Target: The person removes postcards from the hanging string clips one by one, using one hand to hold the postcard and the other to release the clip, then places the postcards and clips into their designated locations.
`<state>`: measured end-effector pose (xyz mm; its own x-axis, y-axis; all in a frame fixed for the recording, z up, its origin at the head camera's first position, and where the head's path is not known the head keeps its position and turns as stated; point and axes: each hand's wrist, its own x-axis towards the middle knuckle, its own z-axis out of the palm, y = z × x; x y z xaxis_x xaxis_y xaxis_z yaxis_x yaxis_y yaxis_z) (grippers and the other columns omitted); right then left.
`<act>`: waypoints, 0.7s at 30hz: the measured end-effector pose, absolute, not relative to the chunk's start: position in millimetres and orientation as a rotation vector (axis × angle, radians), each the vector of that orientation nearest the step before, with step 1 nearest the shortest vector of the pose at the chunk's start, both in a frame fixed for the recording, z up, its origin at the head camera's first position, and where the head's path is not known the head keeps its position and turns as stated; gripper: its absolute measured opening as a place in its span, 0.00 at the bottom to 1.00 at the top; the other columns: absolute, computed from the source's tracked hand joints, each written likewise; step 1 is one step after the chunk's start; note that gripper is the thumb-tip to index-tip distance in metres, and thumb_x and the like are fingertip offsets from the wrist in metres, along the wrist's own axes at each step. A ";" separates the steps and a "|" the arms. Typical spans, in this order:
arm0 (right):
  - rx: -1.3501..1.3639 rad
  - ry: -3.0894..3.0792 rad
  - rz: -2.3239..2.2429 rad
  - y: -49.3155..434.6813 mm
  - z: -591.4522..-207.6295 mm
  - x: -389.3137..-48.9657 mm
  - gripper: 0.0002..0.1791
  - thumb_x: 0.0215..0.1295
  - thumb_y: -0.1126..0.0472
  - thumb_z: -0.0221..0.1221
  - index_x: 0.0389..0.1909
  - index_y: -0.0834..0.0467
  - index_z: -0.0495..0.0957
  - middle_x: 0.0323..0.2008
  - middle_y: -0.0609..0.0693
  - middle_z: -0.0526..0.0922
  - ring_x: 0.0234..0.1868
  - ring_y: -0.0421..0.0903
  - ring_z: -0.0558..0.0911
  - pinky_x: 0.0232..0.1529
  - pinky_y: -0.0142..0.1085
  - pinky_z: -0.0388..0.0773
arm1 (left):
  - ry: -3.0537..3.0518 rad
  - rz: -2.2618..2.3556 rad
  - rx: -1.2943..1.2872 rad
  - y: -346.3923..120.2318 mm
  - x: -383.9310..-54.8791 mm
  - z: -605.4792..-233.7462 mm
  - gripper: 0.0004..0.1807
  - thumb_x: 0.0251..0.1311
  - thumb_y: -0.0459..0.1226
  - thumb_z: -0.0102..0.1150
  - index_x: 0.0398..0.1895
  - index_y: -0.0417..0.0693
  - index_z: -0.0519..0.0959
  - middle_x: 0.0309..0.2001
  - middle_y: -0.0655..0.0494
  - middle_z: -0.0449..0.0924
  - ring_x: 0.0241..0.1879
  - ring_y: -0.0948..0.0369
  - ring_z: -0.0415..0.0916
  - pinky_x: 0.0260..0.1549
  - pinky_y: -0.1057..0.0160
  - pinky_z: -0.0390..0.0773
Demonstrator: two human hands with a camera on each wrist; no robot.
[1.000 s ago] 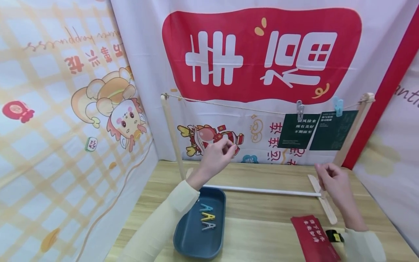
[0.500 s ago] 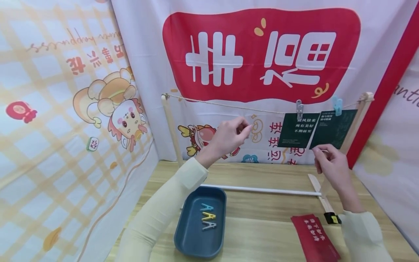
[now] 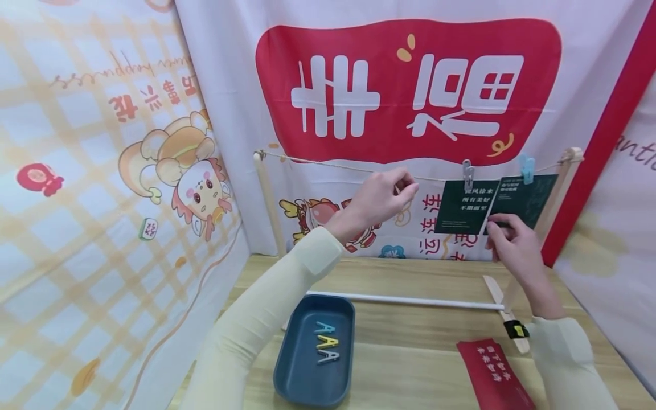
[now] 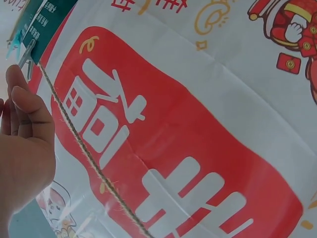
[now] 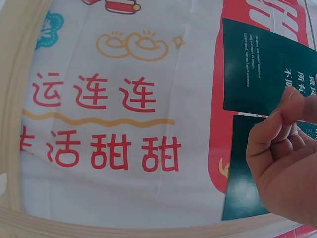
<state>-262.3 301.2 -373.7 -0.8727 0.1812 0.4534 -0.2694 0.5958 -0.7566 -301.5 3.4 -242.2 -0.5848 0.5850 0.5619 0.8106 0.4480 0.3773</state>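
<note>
Two dark green cards hang side by side from a twine line (image 3: 359, 169). A grey clothespin (image 3: 467, 173) clips the left card (image 3: 461, 213); a light blue clothespin (image 3: 527, 169) clips the right card (image 3: 533, 196). My right hand (image 3: 517, 245) is raised in front of the cards, fingers loosely bent, fingertips at the gap between them; in the right wrist view this hand (image 5: 285, 153) overlaps both cards. My left hand (image 3: 381, 196), loosely curled with nothing in it, is just below the twine, left of the cards. In the left wrist view, its fingertips appear close to the grey clothespin (image 4: 27, 57).
A blue tray (image 3: 287, 376) with several clothespins (image 3: 327, 341) stands on the table, front left of centre. Red cards (image 3: 492, 370) lie at front right. Wooden posts (image 3: 269, 205) hold the twine, and a white rod (image 3: 410, 300) runs low between them. Printed cloth hangs behind.
Both hands have risen: the left moved up and right along the twine toward the cards, the right moved up to the lower part of the cards. The cards and clothespins hang as before.
</note>
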 end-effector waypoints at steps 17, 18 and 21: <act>0.006 -2.327 1.196 297.3 -368.3 -266.3 0.24 0.74 0.45 0.48 0.62 0.56 0.69 0.23 0.44 0.79 0.18 0.48 0.78 0.21 0.30 0.76 | -2.629 -0.507 -1.074 69.0 -307.5 -199.3 0.28 0.62 0.53 0.60 0.63 0.56 0.69 0.60 0.61 0.74 0.53 0.69 0.73 0.47 0.77 0.78; 0.005 -2.326 1.192 297.1 -368.1 -266.5 0.24 0.74 0.45 0.48 0.62 0.56 0.69 0.23 0.43 0.79 0.18 0.47 0.78 0.21 0.29 0.76 | -2.648 -0.499 -1.064 72.6 -307.5 -199.1 0.29 0.62 0.54 0.60 0.64 0.57 0.69 0.61 0.62 0.74 0.53 0.70 0.73 0.48 0.76 0.78; -0.003 -2.321 1.170 297.3 -366.9 -266.4 0.24 0.74 0.45 0.48 0.61 0.55 0.70 0.22 0.41 0.79 0.17 0.46 0.77 0.21 0.29 0.75 | -2.674 -0.476 -1.049 81.6 -308.0 -199.6 0.31 0.62 0.55 0.60 0.66 0.59 0.67 0.61 0.63 0.73 0.52 0.70 0.72 0.48 0.76 0.78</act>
<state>-266.4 297.3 -366.9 -0.8565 0.2338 0.4601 -0.2306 0.6241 -0.7465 -308.0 81.6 -199.6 -0.7173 0.6159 0.3257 0.6905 0.6910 0.2141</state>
